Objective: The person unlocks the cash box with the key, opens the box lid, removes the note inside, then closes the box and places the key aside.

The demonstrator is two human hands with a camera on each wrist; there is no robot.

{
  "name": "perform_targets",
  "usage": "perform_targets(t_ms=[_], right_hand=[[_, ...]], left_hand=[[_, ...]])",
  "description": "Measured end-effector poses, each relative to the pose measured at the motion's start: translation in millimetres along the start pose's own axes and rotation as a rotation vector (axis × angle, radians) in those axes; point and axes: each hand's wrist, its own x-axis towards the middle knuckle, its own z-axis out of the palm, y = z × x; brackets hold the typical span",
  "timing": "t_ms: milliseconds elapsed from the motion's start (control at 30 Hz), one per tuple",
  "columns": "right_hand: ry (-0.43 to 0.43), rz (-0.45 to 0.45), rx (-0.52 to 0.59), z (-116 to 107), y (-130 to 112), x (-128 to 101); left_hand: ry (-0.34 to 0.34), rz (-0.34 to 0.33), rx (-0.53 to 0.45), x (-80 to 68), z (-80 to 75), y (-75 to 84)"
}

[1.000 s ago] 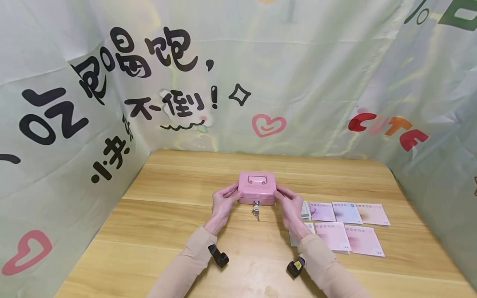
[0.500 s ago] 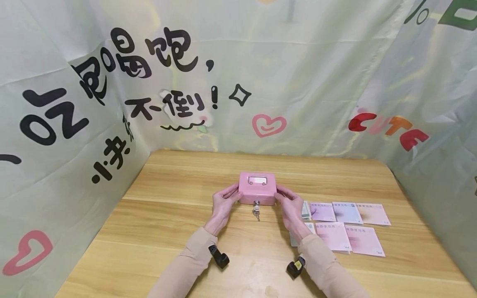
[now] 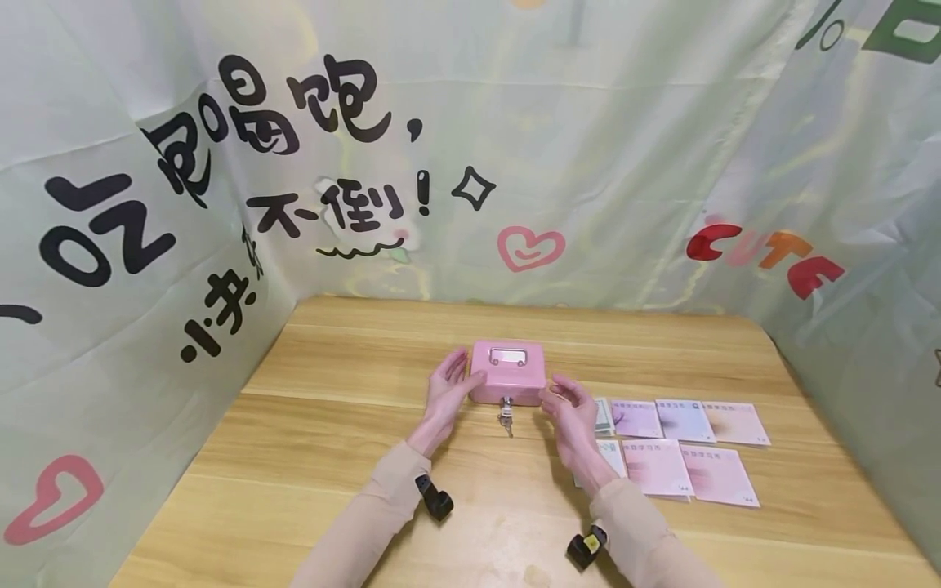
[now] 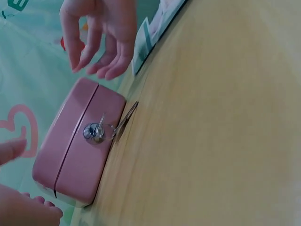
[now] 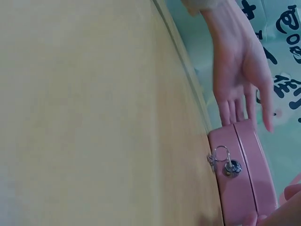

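Observation:
A small pink cash box (image 3: 507,369) stands shut on the wooden table (image 3: 331,425), with a key (image 3: 505,403) in its front lock and a ring of keys hanging down. My left hand (image 3: 450,388) lies with straight fingers along the box's left end, thumb at the front corner. My right hand (image 3: 568,408) hovers just off the box's right end with loosely curled fingers, holding nothing. The left wrist view shows the box (image 4: 75,155), the key (image 4: 96,131) and the right hand (image 4: 101,37) apart from it. The right wrist view shows the left hand (image 5: 240,70) touching the box (image 5: 247,179).
Several pink and lilac cards (image 3: 684,449) lie in two rows on the table to the right of the box, beside a small stack of notes (image 3: 604,415). A printed cloth backdrop (image 3: 515,147) closes off the table's back and both sides.
Both hands have let go of the box's ends. The right hand drew back toward me and curled loosely; the left hand's fingers straightened along the box. The box stayed put.

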Motion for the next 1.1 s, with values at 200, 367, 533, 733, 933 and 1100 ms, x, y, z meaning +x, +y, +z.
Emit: perform_targets(t_ms=[200, 367, 533, 733, 933, 1100], right_hand=[[-0.059, 0.04, 0.051, -1, 7, -5], [-0.101, 0.056, 0.047, -2, 12, -5], [-0.131, 0.08, 0.038, -4, 17, -4], [-0.153, 0.079, -0.004, -3, 21, -5], [-0.17, 0.048, -0.103, 0, 26, -2], [-0.2, 0.0, -0.221, 3, 28, -1]], left_hand=[[-0.127, 0.011, 0.106, 14.5, 2.6, 2.7], [-0.183, -0.012, 0.148, 26.1, 3.9, 2.7], [-0.226, -0.005, 0.183, 31.3, 3.5, 0.1], [-0.275, 0.051, 0.279, 29.3, -1.0, 0.0], [-0.283, 0.04, 0.381, 28.7, -3.6, 1.0], [-0.247, 0.081, 0.517, 26.0, -5.4, 1.6]])
